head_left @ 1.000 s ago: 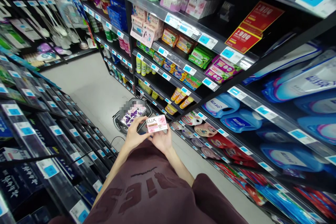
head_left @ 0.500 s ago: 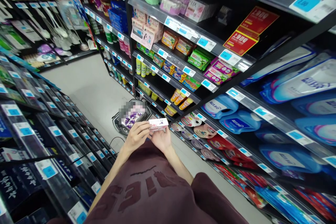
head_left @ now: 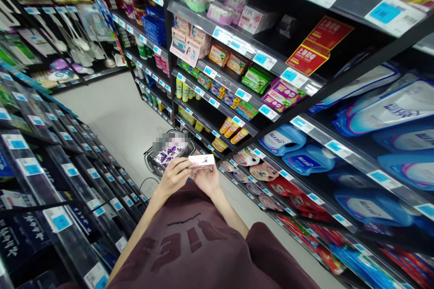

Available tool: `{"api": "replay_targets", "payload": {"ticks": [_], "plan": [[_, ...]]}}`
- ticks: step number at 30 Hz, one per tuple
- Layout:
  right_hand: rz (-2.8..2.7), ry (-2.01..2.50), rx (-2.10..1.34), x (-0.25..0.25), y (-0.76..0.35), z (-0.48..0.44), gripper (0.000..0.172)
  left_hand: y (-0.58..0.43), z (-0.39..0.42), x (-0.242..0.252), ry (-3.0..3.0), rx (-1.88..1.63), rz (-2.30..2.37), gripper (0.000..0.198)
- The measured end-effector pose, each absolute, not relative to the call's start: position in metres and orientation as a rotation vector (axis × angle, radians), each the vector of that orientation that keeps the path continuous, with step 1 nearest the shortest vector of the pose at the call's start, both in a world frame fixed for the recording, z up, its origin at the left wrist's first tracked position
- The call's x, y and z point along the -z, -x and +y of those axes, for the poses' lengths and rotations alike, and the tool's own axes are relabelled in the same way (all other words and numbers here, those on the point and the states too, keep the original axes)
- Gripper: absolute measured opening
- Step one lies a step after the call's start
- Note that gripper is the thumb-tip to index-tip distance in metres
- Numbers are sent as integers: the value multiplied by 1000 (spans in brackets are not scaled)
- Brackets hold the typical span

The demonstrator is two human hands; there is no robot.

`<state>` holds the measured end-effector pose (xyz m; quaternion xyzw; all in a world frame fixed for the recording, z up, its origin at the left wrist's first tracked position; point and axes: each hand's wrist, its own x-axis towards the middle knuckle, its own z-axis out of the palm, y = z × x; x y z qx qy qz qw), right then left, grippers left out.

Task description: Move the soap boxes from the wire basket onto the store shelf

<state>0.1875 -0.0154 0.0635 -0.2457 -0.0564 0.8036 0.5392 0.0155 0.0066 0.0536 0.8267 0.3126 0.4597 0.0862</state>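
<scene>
A small white-and-pink box (head_left: 202,160) is held level in front of my body, over the shirt's front. My left hand (head_left: 175,175) grips its left end, with bent fingers lying along the side. Beneath and to the right, my right hand (head_left: 207,179) supports the box with its fingers curled around the underside. Fine print and a small dark picture show on the box, too small to read. Just beyond my hands, a black shopping basket (head_left: 153,165) stands on the floor with purple-and-white packs in it; part of its contents is blurred out.
Shelves on the right carry bar soaps (head_left: 257,79), blue detergent bottles (head_left: 309,159) and red price signs (head_left: 308,56). Close on my left runs another shelf rack (head_left: 56,219) with price tags. Grey floor (head_left: 111,104) lies between them. Ladles and brushes (head_left: 79,47) hang at the far end.
The box and both hands have shifted slightly left in the view, and the box's printed side faces me a little more. Both hands keep their hold.
</scene>
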Motion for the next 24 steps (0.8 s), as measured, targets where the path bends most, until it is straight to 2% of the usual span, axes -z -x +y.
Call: {"api": "replay_targets", "payload": {"ticks": [8, 16, 21, 24], "plan": [[-85, 590, -1967, -66, -191, -16, 51, -16, 3, -66, -2312, -1384, 1024, 18], [-181, 521, -2081, -62, -195, -19, 55, -18, 1, -77, -2026, -1499, 962, 34], [-253, 521, -2155, -60, -194, -22, 74, -16, 3, -71, -1782, -1413, 965, 50], [-296, 514, -2170, -55, -194, -22, 84, -17, 5, -65, -1611, -1350, 950, 51]]}}
